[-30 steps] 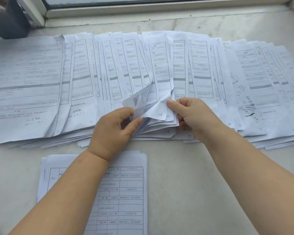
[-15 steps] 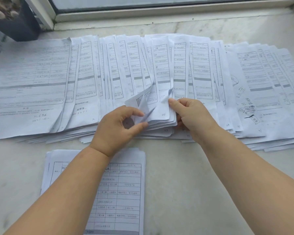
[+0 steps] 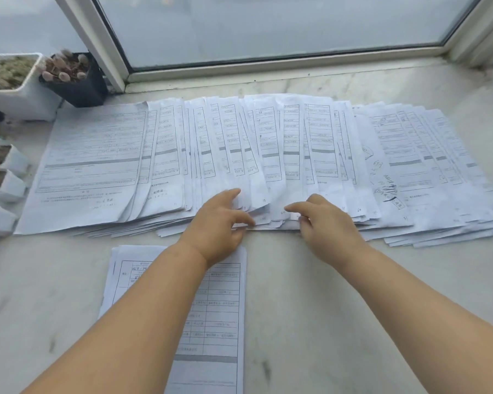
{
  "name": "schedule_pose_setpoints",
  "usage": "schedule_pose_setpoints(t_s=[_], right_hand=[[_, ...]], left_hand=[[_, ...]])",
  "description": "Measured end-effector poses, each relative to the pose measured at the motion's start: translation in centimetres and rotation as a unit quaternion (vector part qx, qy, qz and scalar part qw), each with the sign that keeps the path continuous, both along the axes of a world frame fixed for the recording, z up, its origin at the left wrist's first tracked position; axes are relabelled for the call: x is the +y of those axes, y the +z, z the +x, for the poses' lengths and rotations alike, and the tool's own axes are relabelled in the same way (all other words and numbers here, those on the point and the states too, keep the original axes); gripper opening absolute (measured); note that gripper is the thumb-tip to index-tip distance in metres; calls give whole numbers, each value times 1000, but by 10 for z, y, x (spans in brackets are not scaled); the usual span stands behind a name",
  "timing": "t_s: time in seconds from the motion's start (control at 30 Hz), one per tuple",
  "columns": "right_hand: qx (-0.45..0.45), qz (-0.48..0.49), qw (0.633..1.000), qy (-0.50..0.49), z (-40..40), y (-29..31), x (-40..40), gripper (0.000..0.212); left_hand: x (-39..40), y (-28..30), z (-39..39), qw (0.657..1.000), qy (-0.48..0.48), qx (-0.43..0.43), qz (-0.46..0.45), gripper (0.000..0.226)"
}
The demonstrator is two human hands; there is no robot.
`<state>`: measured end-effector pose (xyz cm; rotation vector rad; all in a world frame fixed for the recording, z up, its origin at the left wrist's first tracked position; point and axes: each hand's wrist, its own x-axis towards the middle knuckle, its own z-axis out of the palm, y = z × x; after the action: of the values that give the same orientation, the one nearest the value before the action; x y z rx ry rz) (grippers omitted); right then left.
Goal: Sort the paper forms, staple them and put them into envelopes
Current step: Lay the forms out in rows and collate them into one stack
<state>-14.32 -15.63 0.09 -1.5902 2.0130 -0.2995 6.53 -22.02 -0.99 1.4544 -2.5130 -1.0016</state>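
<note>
Head view: the left hand (image 3: 221, 223), loosely spread, has let go of the lifted corners; the fanned forms (image 3: 268, 155) beyond its fingertips lie flat again. The right hand (image 3: 322, 220), just beside, fingers extended, holds nothing. Sorting likely continues; the near stack (image 3: 211, 322) waits under the left wrist.

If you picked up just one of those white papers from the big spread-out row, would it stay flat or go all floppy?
Probably floppy: the fanned row of white printed paper forms is thin sheets, and some near corners already curl up by the left hand. One sheet likely weighs very little. The overlapping sheets on the pale marble sill would probably slide and drag their neighbours along.
</note>
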Motion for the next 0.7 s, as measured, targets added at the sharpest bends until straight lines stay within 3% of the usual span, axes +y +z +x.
schedule_pose_setpoints(t_s=[0.07, 0.17, 0.33, 0.5, 0.7], right_hand=[[-48, -15, 997, -53, 14, 7, 27, 29], [-171, 55, 978, -105, 51, 10, 85, 22], [-272, 127, 931, -205, 127, -3, 184, 17], [-229, 94, 926, -285, 172, -7, 232, 17], [-207, 120, 939, -248, 181, 1, 246, 21]], left_hand=[[11, 8, 10, 999, 24, 41, -25, 26], [47, 18, 43, 985, 89, 134, -61, 28], [155, 6, 128, 981, 74, 164, -70, 33], [239, -18, 187, 983, 18, 160, -90, 22], [263, -27, 192, 995, -13, 77, -57, 30]])
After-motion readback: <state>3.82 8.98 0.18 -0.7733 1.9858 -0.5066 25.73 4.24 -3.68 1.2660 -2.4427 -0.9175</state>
